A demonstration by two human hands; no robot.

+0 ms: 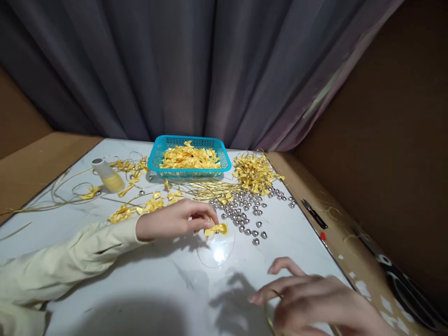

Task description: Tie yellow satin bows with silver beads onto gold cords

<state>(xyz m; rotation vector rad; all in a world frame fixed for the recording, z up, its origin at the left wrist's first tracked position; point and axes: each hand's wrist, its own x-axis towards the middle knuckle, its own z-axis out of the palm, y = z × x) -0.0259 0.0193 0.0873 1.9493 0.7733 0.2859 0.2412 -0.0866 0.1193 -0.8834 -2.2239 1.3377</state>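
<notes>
My left hand (175, 219) pinches a yellow satin bow (217, 229) between thumb and fingertips, low over the white tabletop. A thin wire-like loop (215, 267) hangs or lies just below the bow. Nearer to me at the lower right is my right hand (311, 298), its fingers bent and partly spread. A gold cord (269, 315) curves around and under those fingers, seemingly held there; the grip itself is hidden. Small silver heart-shaped pieces (247, 212) lie scattered right of my left hand.
A blue basket (189, 173) of yellow bows stands at the back, with a pile of corded bows (255, 170) beside it. Gold cords (213, 190) lie in front. A grey-capped bottle (108, 176) stands left. Scissors (402, 280) and black tweezers (314, 213) lie along the right edge.
</notes>
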